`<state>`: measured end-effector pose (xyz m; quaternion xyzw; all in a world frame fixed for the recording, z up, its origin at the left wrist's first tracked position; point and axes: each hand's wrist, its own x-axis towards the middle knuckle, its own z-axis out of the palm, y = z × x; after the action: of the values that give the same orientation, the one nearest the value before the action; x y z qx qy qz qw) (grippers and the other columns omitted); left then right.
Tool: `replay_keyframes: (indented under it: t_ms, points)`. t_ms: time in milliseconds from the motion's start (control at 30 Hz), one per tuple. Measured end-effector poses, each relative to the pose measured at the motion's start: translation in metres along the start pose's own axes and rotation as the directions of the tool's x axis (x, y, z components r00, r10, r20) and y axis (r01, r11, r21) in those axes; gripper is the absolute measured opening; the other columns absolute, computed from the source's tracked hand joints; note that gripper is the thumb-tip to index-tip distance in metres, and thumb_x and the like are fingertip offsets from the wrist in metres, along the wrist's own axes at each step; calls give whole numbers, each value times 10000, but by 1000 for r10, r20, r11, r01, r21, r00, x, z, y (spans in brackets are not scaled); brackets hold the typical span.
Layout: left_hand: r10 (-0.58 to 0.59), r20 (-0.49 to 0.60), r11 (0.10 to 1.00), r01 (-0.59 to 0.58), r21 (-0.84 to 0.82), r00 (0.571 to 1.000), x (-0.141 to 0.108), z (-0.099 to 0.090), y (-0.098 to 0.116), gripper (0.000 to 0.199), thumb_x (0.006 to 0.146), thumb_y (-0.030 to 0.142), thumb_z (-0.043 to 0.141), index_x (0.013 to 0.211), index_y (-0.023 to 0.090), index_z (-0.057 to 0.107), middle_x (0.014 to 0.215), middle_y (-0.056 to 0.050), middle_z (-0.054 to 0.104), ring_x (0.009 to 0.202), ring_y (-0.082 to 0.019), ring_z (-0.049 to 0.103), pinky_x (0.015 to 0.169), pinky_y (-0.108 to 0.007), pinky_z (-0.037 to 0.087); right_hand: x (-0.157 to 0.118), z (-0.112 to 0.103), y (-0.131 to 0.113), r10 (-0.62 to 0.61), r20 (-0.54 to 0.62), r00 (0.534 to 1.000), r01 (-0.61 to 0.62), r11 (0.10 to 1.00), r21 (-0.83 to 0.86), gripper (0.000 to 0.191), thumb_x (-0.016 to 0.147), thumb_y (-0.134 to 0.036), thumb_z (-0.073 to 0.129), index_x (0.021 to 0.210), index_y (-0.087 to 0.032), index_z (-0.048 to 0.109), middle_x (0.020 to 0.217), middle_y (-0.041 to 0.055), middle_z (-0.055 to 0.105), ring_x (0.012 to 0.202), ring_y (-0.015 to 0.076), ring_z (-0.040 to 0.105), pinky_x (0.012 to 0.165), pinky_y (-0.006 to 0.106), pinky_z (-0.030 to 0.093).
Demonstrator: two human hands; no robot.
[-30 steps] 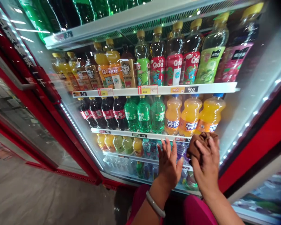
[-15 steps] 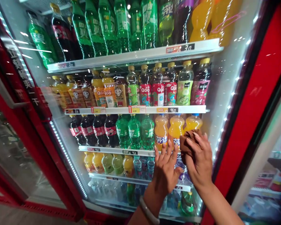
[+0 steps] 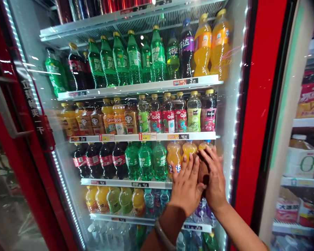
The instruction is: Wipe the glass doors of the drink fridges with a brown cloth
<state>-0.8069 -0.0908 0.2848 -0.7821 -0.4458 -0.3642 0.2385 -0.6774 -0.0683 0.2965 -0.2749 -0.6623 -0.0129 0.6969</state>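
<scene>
My left hand [image 3: 185, 184] lies flat, fingers spread, against the glass front of a lit drinks cooler. A grey bracelet [image 3: 163, 233] circles that wrist. Close beside it, my right hand [image 3: 215, 179] presses what looks like a brown cloth [image 3: 203, 169] toward the glass, its fingers stretched over the top; the cloth's far side is hidden. Behind the hands stand orange soda bottles [image 3: 174, 155], partly covered by my fingers.
Green soda bottles [image 3: 157, 54] and juice bottles [image 3: 195, 111] fill the shelves. A red door frame [image 3: 264, 87] runs up the right side. A metal handle [image 3: 7, 108] is at the left. Packaged goods [image 3: 300, 157] sit on shelves at the far right.
My view has tilted upward, so higher shelves show and the shelf rows sit lower. My right hand, with the brown cloth, has moved closer to my left hand.
</scene>
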Motion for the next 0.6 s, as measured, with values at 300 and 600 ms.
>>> replay_keyframes:
  t_ms: [300,600]
  points:
    - [-75,-401,997,69,-28,913,20,-36,-68,645,1071,327,259,1653,260,-12,1724,-77,144,1602,-239,-2,1283,-612,-64,69,64,-49,-420,204,884,426,905,18,597,1064,-516,137,1570,-306,375,1629,17,415,1583,229,223,1288,560,263]
    - [-36,-351,991,78,107,936,43,-43,-34,918,931,282,625,1654,183,68,1703,-156,228,1591,-326,169,1272,-615,280,155,27,-26,-530,306,791,612,694,-380,613,1025,-260,428,1611,-332,264,1675,5,298,1577,220,240,1316,587,130]
